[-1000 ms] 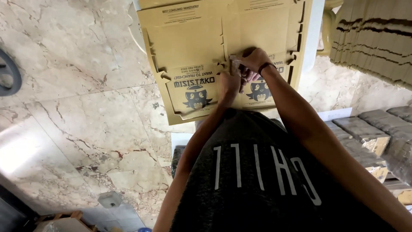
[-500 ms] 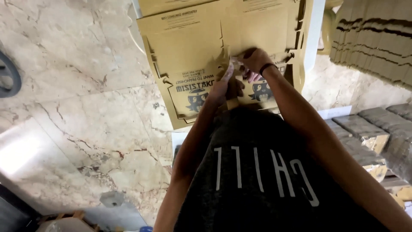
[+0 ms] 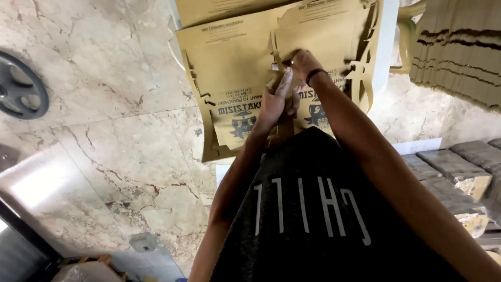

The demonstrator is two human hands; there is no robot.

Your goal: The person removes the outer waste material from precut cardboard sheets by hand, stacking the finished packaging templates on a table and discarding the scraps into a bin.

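A flat tan cardboard box blank (image 3: 235, 68) with printed artwork lies on a white surface (image 3: 387, 47) in front of me. Another blank (image 3: 219, 8) lies beyond it. Both hands meet at the slit in the middle of the blank. My left hand (image 3: 275, 102) pinches a flap edge with one finger stretched along it. My right hand (image 3: 302, 63), a dark band on its wrist, grips the cardboard just beyond the left. My dark shirt (image 3: 313, 219) hides the near edge of the blank.
A tall stack of flat cardboard blanks (image 3: 462, 47) rises at the upper right. Wrapped bundles (image 3: 449, 169) lie low on the right. A black round wheel-like base (image 3: 20, 93) sits on the marble floor (image 3: 104, 156) at the left. A beige chair frame (image 3: 409, 31) stands behind the white surface.
Both hands have moved farther from me along the blank's middle slit, the right hand leading. The left forefinger now lies stretched along the flap.
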